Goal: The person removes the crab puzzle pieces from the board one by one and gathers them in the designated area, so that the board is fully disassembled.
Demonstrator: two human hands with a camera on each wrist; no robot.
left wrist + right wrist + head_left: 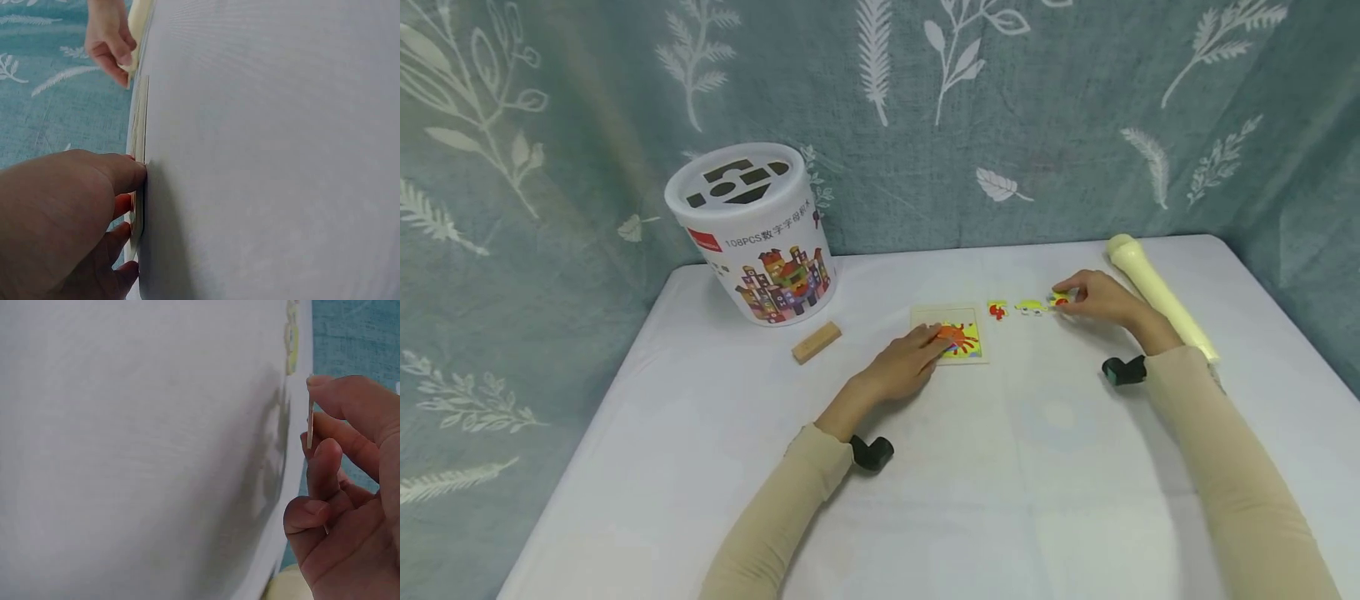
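My right hand pinches a small, thin puzzle piece between thumb and fingers. In the right wrist view that puzzle piece shows edge-on, held above the table. Left of it lie a yellow puzzle piece and a red-and-yellow puzzle piece. My left hand rests on the left side of a square puzzle board, fingers extended over its surface and covering part of it. A red crab-like picture shows on the board. The left thumb touches the board's near edge.
Behind my left hand lies a wooden block. A large white tub of building blocks stands at the back left. A long pale yellow stick lies right of my right hand. A patterned curtain hangs behind the table.
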